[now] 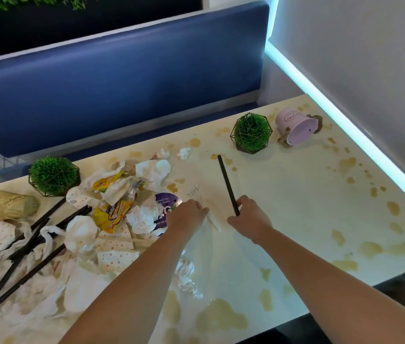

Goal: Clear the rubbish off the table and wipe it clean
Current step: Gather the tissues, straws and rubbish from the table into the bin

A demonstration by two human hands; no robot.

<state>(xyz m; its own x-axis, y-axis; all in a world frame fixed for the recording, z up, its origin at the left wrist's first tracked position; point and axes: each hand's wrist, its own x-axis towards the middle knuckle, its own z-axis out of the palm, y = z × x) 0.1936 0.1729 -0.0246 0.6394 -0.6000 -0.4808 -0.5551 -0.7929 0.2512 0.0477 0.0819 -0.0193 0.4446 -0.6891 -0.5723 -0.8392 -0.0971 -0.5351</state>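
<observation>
1. Head view: the right hand (250, 214) has its grip closed round the near end of a black straw (227, 183), whose far end slants away over the tabletop (308, 207).
2. The left hand (187, 213) pinches a clear plastic wrapper (201, 247) that trails back under the forearm.
3. The rubbish pile (112, 209) of crumpled napkins, yellow wrappers and a purple lid lies just left of the left hand; more black straws (25, 254) cross it at the left edge.
4. Brown spill stains (221, 316) dot the near and right parts of the tabletop.
5. A tipped pink pot (295, 126) lies at the far right, beside a green ball plant (251, 132); a second plant (54, 175) stands far left.
</observation>
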